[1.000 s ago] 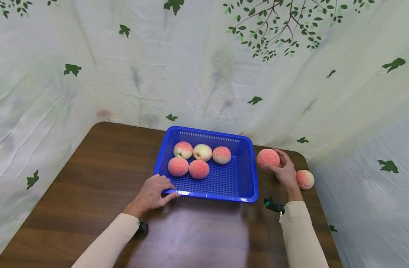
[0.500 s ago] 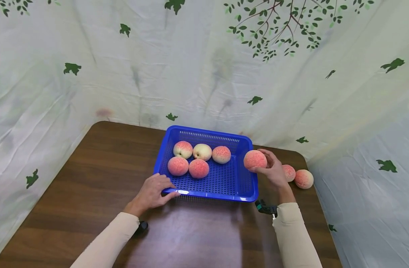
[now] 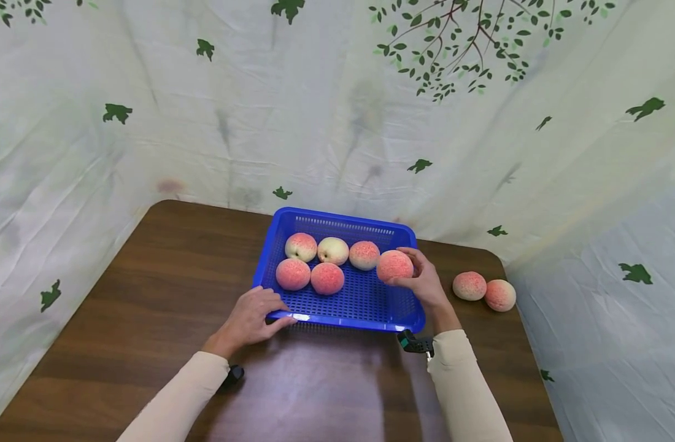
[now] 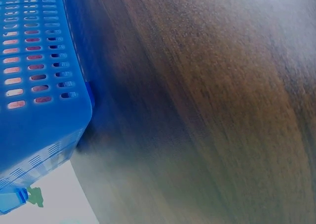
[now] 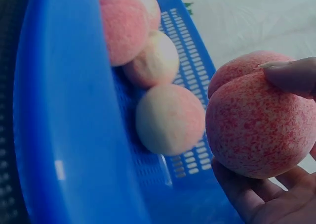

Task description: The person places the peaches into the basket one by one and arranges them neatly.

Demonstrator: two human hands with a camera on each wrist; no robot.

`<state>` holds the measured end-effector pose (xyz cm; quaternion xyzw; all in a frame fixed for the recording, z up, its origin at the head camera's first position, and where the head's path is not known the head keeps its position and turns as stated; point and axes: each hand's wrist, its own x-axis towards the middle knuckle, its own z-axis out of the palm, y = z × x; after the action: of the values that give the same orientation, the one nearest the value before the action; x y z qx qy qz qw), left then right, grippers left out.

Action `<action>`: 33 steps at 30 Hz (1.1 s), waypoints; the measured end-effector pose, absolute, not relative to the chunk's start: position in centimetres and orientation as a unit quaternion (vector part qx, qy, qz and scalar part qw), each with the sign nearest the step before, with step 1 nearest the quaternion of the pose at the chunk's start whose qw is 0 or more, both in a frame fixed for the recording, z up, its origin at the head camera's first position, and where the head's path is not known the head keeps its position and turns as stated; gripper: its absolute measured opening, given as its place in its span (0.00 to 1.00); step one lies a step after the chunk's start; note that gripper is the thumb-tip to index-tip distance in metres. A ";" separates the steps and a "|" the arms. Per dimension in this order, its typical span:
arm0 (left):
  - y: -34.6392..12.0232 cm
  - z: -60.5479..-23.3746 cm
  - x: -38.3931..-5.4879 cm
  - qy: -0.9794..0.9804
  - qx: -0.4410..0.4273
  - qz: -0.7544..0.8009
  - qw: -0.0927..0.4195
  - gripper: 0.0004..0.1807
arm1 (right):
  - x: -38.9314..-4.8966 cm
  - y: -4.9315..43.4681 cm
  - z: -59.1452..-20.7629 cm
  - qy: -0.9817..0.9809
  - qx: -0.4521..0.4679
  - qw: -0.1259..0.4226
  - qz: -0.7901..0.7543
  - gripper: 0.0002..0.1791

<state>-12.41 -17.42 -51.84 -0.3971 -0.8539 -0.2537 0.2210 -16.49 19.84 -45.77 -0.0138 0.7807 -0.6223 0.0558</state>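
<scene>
Head view — R hand [image 3: 423, 279] w/ peach [image 3: 394, 266], over basket [image 3: 343, 322]

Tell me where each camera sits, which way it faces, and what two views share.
Head: worn on the head, looking forward and down at the blue basket and table; the left hand, right hand and both sleeves show.
Left wrist: worn there, looking at the basket's slotted outer wall and the table; no hand shows.
Right wrist: worn there, looking into the basket at peaches; the right hand shows, gripping one held peach.
Head and right wrist share that held peach.
</scene>
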 end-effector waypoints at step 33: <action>-17.5 -51.9 -12.5 -0.849 -0.401 -0.253 0.233 0.13 | -19.3 12.8 -48.0 0.876 0.021 0.137 -0.462 0.36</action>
<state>-12.48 -17.53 -51.91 -0.4009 -0.8489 -0.2535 0.2334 -19.31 12.83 -48.05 0.0213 0.8759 -0.4620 0.1375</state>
